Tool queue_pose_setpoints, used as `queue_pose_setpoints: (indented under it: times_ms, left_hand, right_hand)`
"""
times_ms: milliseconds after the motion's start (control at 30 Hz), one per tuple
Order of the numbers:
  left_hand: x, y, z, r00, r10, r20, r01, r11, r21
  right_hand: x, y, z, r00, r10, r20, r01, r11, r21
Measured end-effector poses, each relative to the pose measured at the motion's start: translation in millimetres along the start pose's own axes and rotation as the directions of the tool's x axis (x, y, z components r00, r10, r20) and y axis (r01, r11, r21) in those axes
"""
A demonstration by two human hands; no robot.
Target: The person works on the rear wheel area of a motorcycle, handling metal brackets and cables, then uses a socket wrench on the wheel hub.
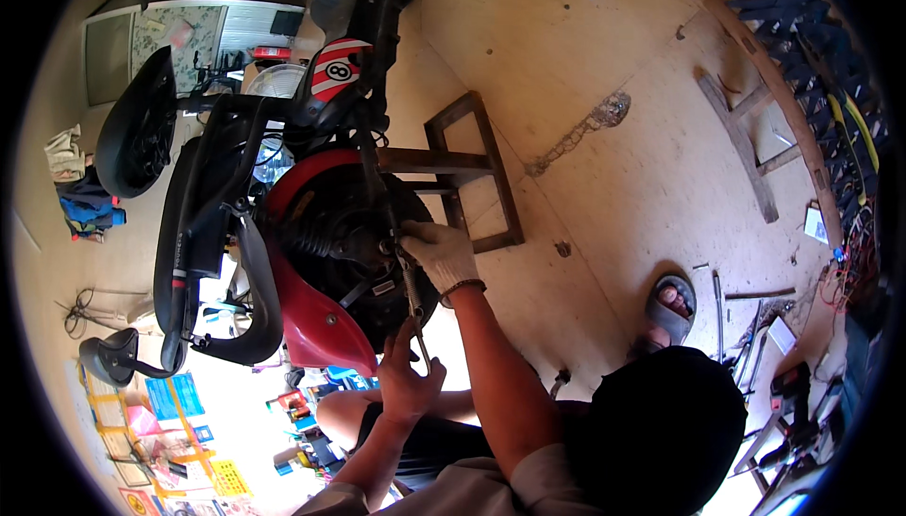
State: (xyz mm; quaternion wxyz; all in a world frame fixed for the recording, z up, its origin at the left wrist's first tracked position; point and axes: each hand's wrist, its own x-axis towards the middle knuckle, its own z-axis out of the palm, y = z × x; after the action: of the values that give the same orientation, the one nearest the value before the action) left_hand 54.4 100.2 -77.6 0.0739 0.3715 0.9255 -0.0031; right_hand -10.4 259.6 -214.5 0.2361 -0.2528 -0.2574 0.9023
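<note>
The gloved right hand [442, 253] is covering the wheel hub [363, 244]; the bare left hand [408, 376] is gripping a wrench [413, 301], its head hidden.

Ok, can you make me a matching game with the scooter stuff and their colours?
Things:
1. fender
2. glove
3. seat
4. stool

Colours:
A. white
B. brown
C. red
D. black

Pairs: 1-C, 2-A, 3-D, 4-B
</note>
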Motion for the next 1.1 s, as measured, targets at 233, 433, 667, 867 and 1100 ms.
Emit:
queue_pose_setpoints:
  times_ms: [233, 433, 667, 867, 1100]
  left_hand:
    - [-0.1, -2.0, -0.9, 0.999, -0.002, -0.040, 0.001, 1.000, -0.013]
    - [0.5, -4.6, -6.3, 1.000, -0.015, -0.019, 0.014, 1.000, -0.023]
    - [0.3, -7.3, -17.0, 0.999, -0.030, 0.025, 0.030, 1.000, -0.001]
    - [1.0, -4.3, -7.9, 0.998, 0.000, -0.055, -0.002, 0.999, -0.037]
    - [1.0, -4.5, -16.8, 0.999, -0.023, -0.031, 0.023, 1.000, -0.017]
  right_hand:
    - [-7.8, -40.0, 0.7, 0.995, -0.082, 0.049, 0.095, 0.915, -0.392]
    - [-7.8, -42.0, 8.3, 0.986, -0.162, 0.049, 0.157, 0.775, -0.612]
    - [-1.3, -45.7, 7.1, 0.989, -0.113, 0.094, 0.147, 0.726, -0.672]
    - [14.5, -19.1, -3.1, 0.995, -0.007, 0.099, 0.047, 0.916, -0.398]
    - [14.1, -9.3, 2.6, 0.995, 0.072, 0.066, -0.052, 0.961, -0.271]
